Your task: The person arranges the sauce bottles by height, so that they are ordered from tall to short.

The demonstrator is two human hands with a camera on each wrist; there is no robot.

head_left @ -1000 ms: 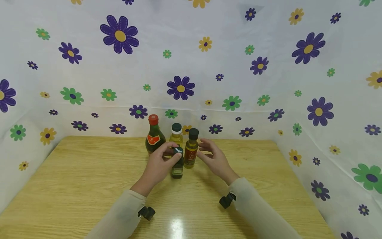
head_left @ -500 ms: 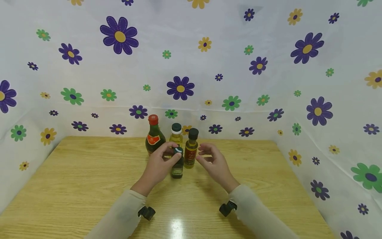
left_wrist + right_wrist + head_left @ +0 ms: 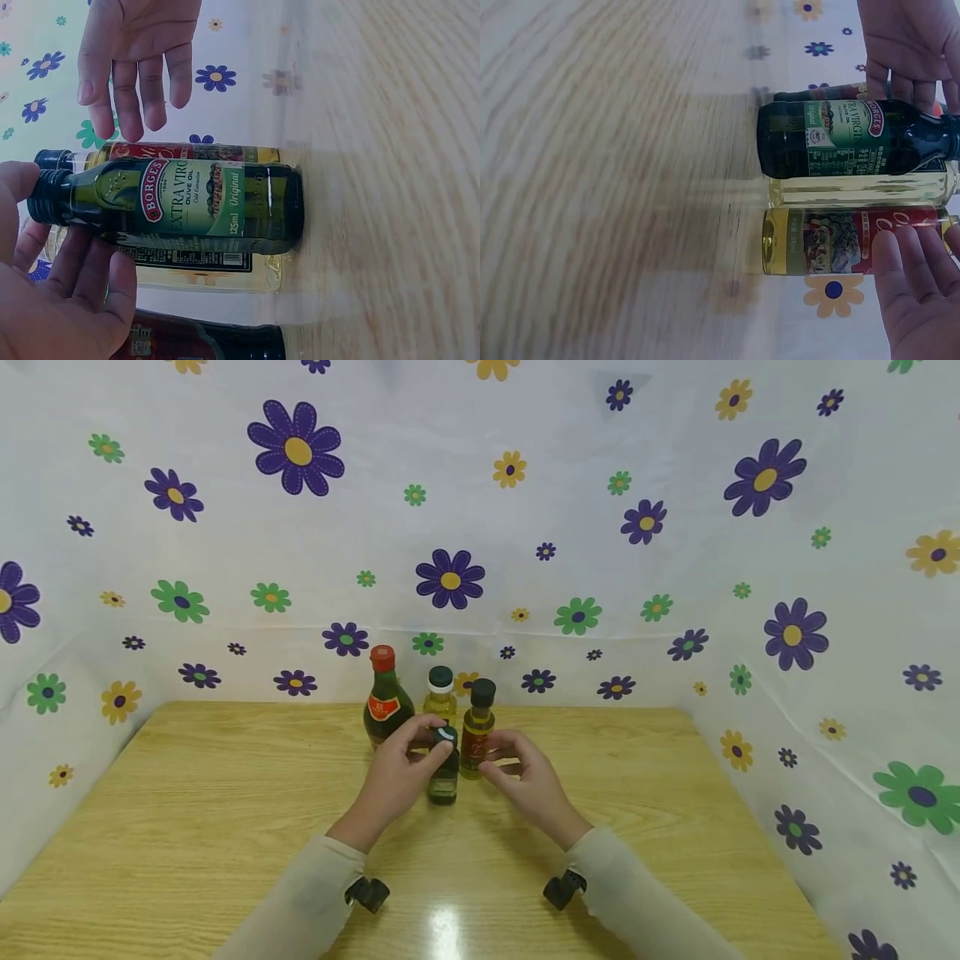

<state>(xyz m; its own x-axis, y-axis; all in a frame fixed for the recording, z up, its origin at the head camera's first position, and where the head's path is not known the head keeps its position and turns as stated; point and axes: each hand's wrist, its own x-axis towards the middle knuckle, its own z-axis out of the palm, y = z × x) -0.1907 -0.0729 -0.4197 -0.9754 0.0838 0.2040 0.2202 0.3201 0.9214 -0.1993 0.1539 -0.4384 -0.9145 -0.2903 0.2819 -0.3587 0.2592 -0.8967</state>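
Note:
My left hand pinches the dark cap of a small green olive oil bottle between thumb and fingers. That bottle stands upright on the table, its Borges label plain in the left wrist view. Just right of it is an oil bottle with a red label and black cap. Beside that one is my right hand, its fingers loosely bent and fingertips right at the bottle's side. In the right wrist view those fingers overlap the red label.
Behind the olive oil stands a yellow oil bottle with a dark green cap and white collar. A dark sauce bottle with a red cap is at the left of the group. The wooden table meets a flowered cloth behind.
My right hand has come down a little and moved left, closer to the red-labelled oil bottle. The left hand keeps its pinch on the olive oil cap.

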